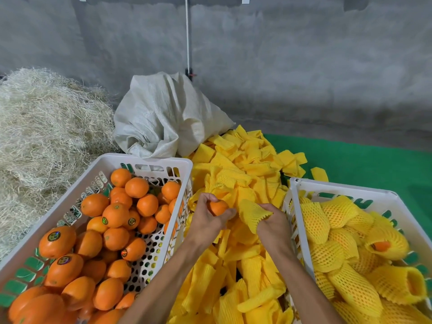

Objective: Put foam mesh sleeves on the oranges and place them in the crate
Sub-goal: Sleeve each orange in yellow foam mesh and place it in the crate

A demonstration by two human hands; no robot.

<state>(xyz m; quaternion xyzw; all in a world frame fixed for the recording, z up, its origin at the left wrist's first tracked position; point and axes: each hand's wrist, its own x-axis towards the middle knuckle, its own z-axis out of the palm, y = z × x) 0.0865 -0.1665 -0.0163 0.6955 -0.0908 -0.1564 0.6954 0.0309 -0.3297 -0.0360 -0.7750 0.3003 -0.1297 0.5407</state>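
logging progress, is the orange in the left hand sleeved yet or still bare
Bare. The left hand grips an orange with plain peel showing; the right hand holds the foam mesh sleeve beside it.

Head camera looks down, close over hands (238,218).

Clearance around my hands. My left hand (208,216) and right hand (271,224) work in the lane between two white crates. The left crate (149,160), heaped with bare oranges (115,215), walls the lane just beside my left hand; the right crate (339,184), piled with sleeved oranges (339,253), stands just beside my right hand. The lane floor is covered by loose foam sleeves (236,174). Ahead, a white sack (163,113) blocks the far end; straw (46,127) fills the far left. Bare green mat (374,160) lies open beyond the right crate.
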